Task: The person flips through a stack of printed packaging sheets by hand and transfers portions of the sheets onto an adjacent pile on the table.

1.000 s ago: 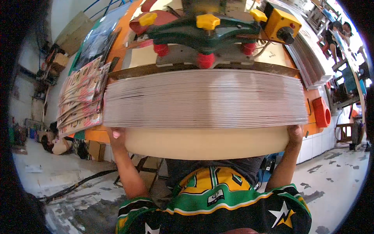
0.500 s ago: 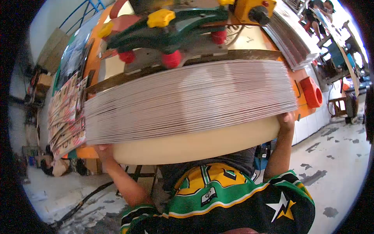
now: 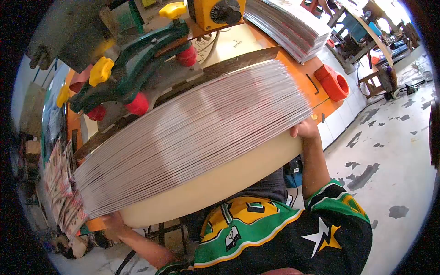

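Note:
A wide stack of thin sheets [image 3: 192, 133], its many pale edges fanned toward me, lies across the work table in front of my body. Along its near side runs a smooth cream surface [image 3: 215, 197]. At the near left corner, my left hand [image 3: 114, 224] is closed on the stack, its fingers partly hidden. My right hand [image 3: 306, 127] grips the near right corner, thumb showing against the edge. Just beyond the stack is a green clamp arm [image 3: 133, 68] with yellow knobs and red feet.
A second stack of sheets [image 3: 288, 27] sits at the back right. Nearer are a red ring-shaped holder [image 3: 332, 82] and a black hex key [image 3: 312, 84]. Printed sheets [image 3: 62, 183] lie at left. A yellow box with a black dial [image 3: 222, 11] stands behind. Other people are in the background.
The view has turned, so the stack now slants up to the right, and the machine appears farther left. Both hands keep their places at the stack's near corners.

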Available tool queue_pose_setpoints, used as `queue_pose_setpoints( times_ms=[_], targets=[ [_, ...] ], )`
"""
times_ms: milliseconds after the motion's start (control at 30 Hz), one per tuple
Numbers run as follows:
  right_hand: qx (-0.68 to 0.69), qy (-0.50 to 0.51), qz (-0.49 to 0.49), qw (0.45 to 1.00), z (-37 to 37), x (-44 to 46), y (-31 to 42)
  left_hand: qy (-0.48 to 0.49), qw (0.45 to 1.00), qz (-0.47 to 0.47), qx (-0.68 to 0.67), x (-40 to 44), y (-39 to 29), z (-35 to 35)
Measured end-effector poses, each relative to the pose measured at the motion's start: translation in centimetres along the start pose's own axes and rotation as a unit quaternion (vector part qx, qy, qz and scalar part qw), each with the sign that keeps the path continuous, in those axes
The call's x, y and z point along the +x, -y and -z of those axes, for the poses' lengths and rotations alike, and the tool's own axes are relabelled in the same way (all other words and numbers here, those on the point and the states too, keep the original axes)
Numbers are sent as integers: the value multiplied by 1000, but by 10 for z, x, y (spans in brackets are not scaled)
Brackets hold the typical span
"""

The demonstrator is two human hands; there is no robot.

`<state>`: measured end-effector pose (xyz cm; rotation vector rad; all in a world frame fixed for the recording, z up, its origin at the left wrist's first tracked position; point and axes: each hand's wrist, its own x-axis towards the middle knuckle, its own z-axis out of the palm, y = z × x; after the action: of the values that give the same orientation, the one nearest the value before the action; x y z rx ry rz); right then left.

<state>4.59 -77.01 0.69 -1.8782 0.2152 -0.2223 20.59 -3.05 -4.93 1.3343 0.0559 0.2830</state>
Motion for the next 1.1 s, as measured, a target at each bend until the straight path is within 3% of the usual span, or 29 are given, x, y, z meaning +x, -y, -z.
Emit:
queue_pose_setpoints(
  times_ms=[200, 300, 433, 500, 533, 567, 600, 700, 767, 900, 1000, 1100],
  targets=[
    [94, -15, 67, 993, -8, 2, 10, 5, 997, -12, 75, -3, -11, -3],
    [115, 33, -11, 993, -8, 1, 31, 23, 985, -20, 172, 1, -17, -8],
    [157, -4, 5, 988, -25, 9, 65, 56, 900, -46, 431, 7, -30, -11],
    [152, -41, 7, 988, -28, 9, 67, 32, 813, -44, 579, -1, -43, -42],
    [144, -48, 24, 988, -28, 10, 65, 213, 952, -40, 217, -2, -44, -51],
    [139, -52, 32, 988, -28, 10, 64, 280, 959, -48, 15, -3, -45, -57],
    [135, -55, 41, 988, -29, 11, 63, 355, 916, -28, -185, -3, -47, -63],
    [137, -62, 36, 988, -29, 10, 58, 118, 972, 29, -203, -8, -47, -69],
    [114, -62, 22, 991, -25, 9, 52, -50, 974, 70, -210, -16, -46, -74],
    [82, 2, -11, 997, -18, 8, 36, -125, 974, 61, -178, -25, -53, -110],
    [106, -29, 38, 993, -19, 9, 26, -98, 979, 50, -171, -19, -39, -84],
    [106, -39, 24, 993, -18, 7, 23, -77, 978, 45, -189, -14, -26, -63]
  ],
)
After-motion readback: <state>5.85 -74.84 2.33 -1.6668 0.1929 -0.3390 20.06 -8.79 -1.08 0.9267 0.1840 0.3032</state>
